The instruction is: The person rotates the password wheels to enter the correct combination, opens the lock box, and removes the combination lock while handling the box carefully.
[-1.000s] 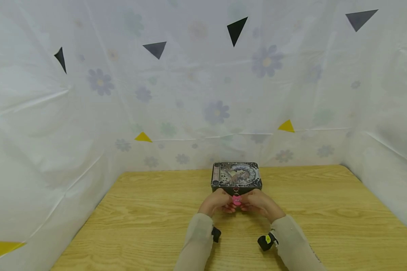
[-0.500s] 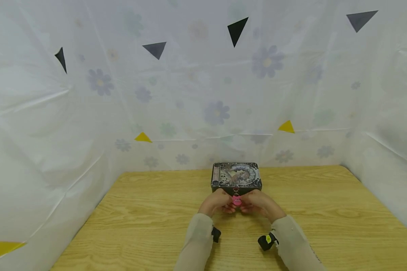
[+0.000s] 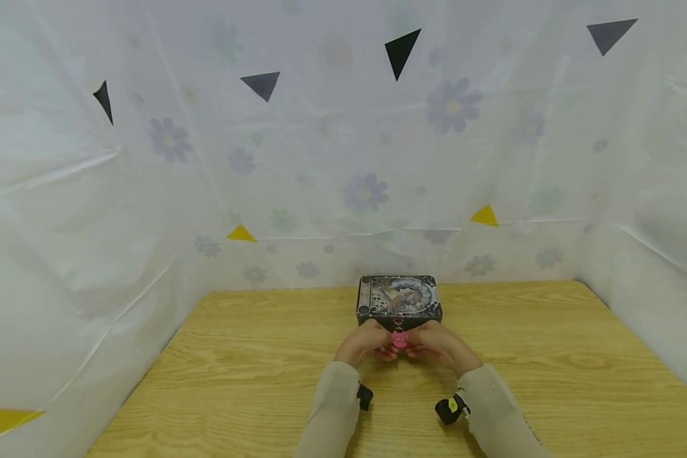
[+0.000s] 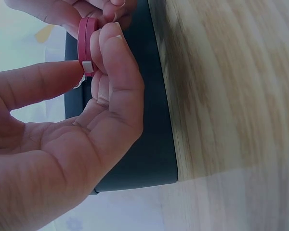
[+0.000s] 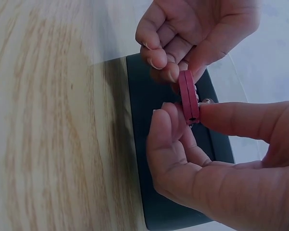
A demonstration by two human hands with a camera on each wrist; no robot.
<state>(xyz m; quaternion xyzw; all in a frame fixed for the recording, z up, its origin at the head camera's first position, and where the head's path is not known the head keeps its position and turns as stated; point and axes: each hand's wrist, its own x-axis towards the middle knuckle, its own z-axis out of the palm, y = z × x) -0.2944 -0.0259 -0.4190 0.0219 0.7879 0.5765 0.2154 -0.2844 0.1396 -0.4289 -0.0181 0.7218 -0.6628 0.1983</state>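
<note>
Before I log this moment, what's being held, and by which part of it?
The small pink piece, pinched at its opposite sides by the left hand and right hand.

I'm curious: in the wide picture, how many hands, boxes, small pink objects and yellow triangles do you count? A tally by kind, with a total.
Left hand and right hand: 2
Box: 1
Small pink object: 1
Yellow triangles: 3
Total: 7

A wood-grain table [image 3: 235, 356] spreads across six o'clock. Behind it, at twelve, hangs a white sheet [image 3: 315, 159] with faint flowers [image 3: 170, 140]; creased side sheets [image 3: 51, 229] stand at nine and three. Black triangles [image 3: 402, 53] mark ten and one, grey triangles [image 3: 262, 84] eleven and two, yellow triangles [image 3: 241, 234] three, eight and nine.
</note>
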